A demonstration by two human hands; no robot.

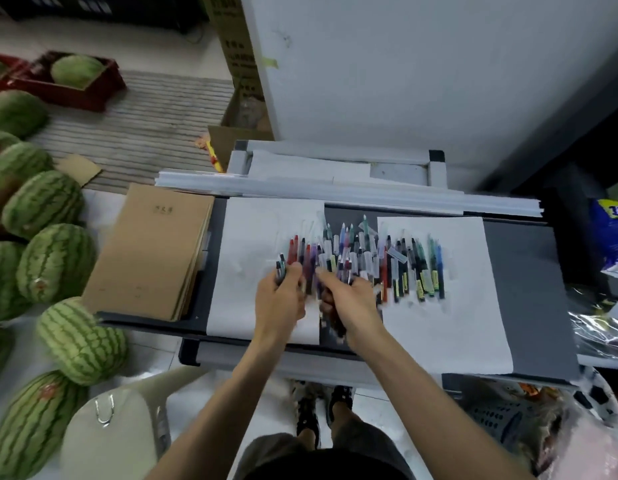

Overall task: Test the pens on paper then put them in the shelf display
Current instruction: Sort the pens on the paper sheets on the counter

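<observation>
While the pens [363, 263] lie in a loose many-coloured row across two white paper sheets [449, 327] on the grey desk [529, 306], I see my left hand [281, 301] clamped on a few pens at the row's left end, and my right hand [349, 301] gripping a blurred bundle beside it.
</observation>
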